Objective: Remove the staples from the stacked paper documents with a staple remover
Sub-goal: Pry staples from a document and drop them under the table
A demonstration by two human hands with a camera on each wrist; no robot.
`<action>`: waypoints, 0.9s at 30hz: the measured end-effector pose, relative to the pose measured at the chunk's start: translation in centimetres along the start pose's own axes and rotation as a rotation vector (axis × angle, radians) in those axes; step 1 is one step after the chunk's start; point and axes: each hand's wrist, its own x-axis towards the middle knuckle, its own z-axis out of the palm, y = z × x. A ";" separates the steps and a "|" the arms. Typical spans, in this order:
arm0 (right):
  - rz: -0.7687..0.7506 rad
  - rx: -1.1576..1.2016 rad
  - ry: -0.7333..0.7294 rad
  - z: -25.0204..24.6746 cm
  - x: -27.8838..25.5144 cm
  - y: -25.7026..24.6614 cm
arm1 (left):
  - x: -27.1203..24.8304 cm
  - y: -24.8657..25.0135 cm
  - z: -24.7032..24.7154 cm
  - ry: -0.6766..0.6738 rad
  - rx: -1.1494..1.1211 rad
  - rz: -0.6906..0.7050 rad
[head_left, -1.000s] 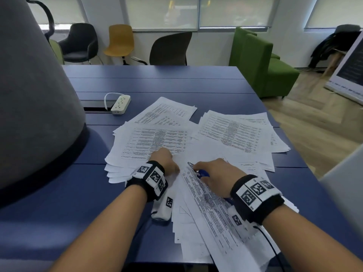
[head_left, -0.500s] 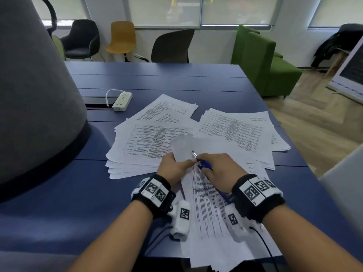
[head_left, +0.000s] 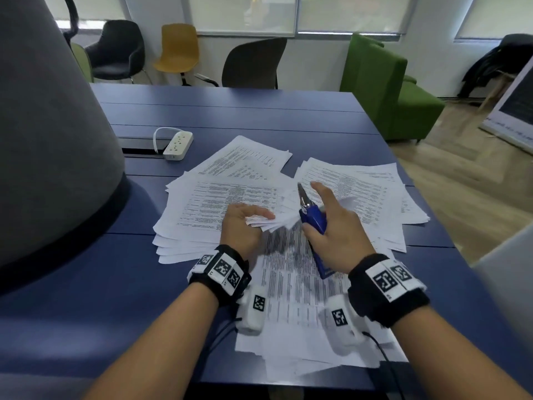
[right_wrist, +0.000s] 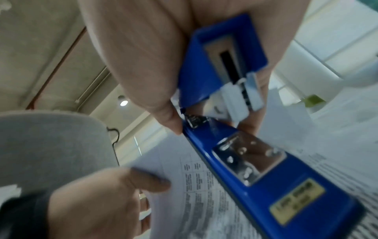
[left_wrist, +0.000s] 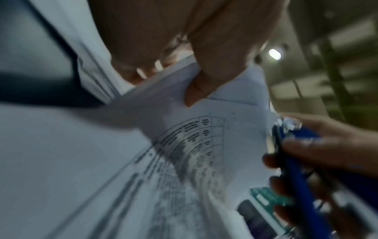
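Note:
Printed paper documents [head_left: 227, 194] lie fanned in piles on the blue table [head_left: 230, 111]. My left hand [head_left: 245, 223] pinches the lifted corner of a multi-page document [head_left: 288, 217], its sheets spreading apart; in the left wrist view the thumb presses on that corner [left_wrist: 204, 100]. My right hand [head_left: 331, 226] grips a blue staple remover [head_left: 314, 223] with its metal tip pointing up and away, index finger stretched out. In the right wrist view the blue tool [right_wrist: 255, 161] sits beside the paper corner held by the left hand [right_wrist: 106, 202].
A white power strip [head_left: 178, 145] lies at the back left of the table. A large grey cone-shaped object [head_left: 52, 134] stands at the left. Chairs [head_left: 178, 50] and a green sofa [head_left: 380, 85] stand beyond the table. More sheets [head_left: 302, 327] lie under my wrists.
The right hand lifted the staple remover up and away from the paper. The left hand shifted from pressing the sheets to pinching the raised corner, whose pages have fanned out.

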 end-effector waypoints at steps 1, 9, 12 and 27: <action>0.016 0.018 -0.041 -0.2 0.2 -0.1 | 0.2 -0.3 -0.2 0.024 0.144 0.027; 0.066 -0.011 -0.149 1.5 0.7 0.6 | 0.0 -0.4 -0.9 0.115 0.182 -0.053; 0.084 0.010 -0.137 1.5 0.9 0.6 | -0.6 0.1 -0.4 0.092 0.064 -0.264; 0.119 -0.205 -0.347 2.1 0.4 -0.4 | -1.2 -1.0 2.1 0.161 -0.501 -0.336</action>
